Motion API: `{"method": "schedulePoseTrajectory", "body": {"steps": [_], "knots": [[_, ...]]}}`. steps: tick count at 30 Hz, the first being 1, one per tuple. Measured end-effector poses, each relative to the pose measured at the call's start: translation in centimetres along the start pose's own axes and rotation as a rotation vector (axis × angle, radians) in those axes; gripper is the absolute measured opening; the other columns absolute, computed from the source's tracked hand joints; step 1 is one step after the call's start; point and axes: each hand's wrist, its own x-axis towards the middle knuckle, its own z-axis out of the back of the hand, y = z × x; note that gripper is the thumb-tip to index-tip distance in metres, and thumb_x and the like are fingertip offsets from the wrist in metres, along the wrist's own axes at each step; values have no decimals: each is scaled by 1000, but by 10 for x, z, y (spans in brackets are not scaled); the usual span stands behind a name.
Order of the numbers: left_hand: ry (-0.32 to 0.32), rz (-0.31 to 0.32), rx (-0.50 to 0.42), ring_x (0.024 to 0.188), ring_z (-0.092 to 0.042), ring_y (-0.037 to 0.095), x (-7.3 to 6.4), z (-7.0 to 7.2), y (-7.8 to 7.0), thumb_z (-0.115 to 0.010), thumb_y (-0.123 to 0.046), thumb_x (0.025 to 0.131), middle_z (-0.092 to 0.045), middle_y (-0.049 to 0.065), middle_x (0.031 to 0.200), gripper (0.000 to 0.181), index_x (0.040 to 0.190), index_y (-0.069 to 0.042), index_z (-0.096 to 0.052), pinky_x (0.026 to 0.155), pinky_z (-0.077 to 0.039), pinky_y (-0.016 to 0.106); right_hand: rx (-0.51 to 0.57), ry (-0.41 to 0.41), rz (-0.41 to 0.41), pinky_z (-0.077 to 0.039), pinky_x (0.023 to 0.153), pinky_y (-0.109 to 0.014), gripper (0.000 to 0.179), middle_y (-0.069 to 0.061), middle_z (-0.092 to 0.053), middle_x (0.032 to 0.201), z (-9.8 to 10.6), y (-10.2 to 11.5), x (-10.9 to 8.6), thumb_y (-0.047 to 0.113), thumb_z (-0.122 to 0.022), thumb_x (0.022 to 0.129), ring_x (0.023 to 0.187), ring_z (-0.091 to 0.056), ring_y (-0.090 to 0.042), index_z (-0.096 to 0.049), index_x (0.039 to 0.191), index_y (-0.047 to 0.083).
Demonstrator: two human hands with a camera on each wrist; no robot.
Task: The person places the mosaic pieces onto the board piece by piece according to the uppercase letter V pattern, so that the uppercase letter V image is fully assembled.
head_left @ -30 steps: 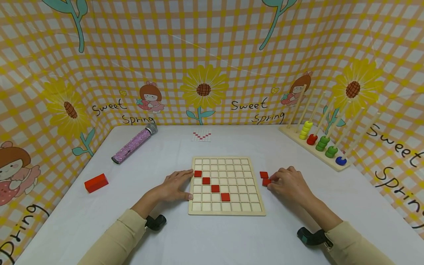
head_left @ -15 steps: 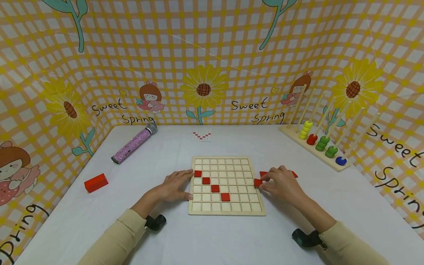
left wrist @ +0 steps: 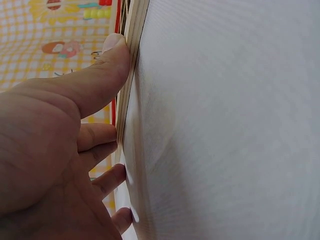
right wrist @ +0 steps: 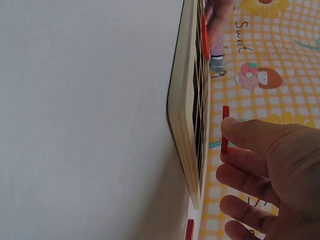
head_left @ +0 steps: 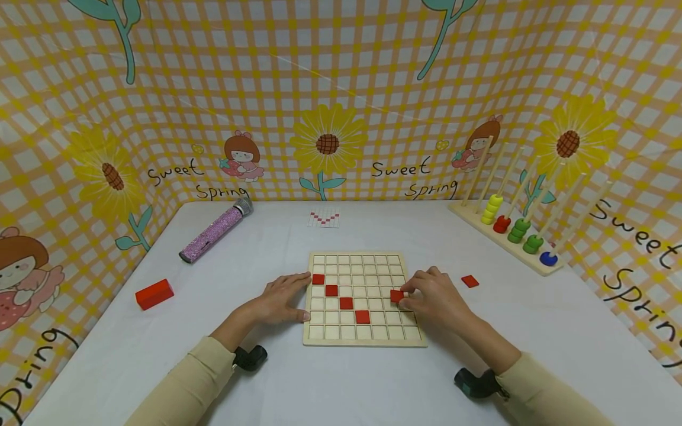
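Observation:
A wooden grid board (head_left: 364,342) lies on the white table, with several red square tiles (head_left: 346,303) in a diagonal descending rightward from its left side. My left hand (head_left: 277,300) rests along the board's left edge, fingers extended and thumb (left wrist: 112,70) against the rim. Between the thumb and fingertips of my right hand (head_left: 436,299), I pinch another red square tile (head_left: 396,296), which overlaps the board's right columns. In the right wrist view, this tile (right wrist: 225,142) is edge-on and apart from the board. A loose red tile (head_left: 470,281) lies right of that hand.
A small card (head_left: 324,218) with a red V pattern lies behind the board. A bead abacus (head_left: 511,239) with upright pegs stands at the back right. On the left are a sparkly pink microphone (head_left: 213,234) and a red block (head_left: 154,294).
My right hand has moved left with the pinched tile, from the table beside the board to over its right columns. The loose tile on the right has come into view. My left hand stays put.

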Motion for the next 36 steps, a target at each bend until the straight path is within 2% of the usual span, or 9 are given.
{"method": "schedulePoseTrajectory", "body": {"steps": [6, 19, 28, 36], "knots": [[-6, 2, 2, 142, -21, 36, 0, 0, 0, -72, -33, 82, -25, 6, 157, 81, 148, -8, -31, 110, -20, 57, -11, 20, 33, -32, 69, -28, 23, 3, -66, 83, -6, 9, 4, 29, -80, 73, 81, -45, -15, -76, 88, 12], [-9, -4, 3, 142, -20, 36, 0, -1, 0, -72, -32, 82, -25, 6, 157, 81, 148, -8, -31, 110, -20, 57, -10, -8, 119, -34, 69, -29, 14, 3, -67, 84, -14, 22, 8, 21, -78, 73, 81, -46, -15, -75, 84, 13], [-9, -13, 1, 142, -20, 36, 0, -1, 1, -72, -32, 82, -25, 6, 157, 80, 148, -8, -31, 110, -19, 57, -37, 26, 118, -36, 72, -28, 20, 3, -68, 87, -18, 27, 10, 26, -80, 72, 82, -45, -14, -75, 87, 14], [-16, -11, 11, 142, -21, 36, 1, -2, 2, -72, -33, 82, -26, 6, 157, 80, 147, -8, -32, 109, -20, 57, -42, 23, 118, -35, 71, -27, 22, 3, -66, 87, -21, 28, 9, 28, -81, 72, 81, -44, -13, -75, 87, 14]]}}
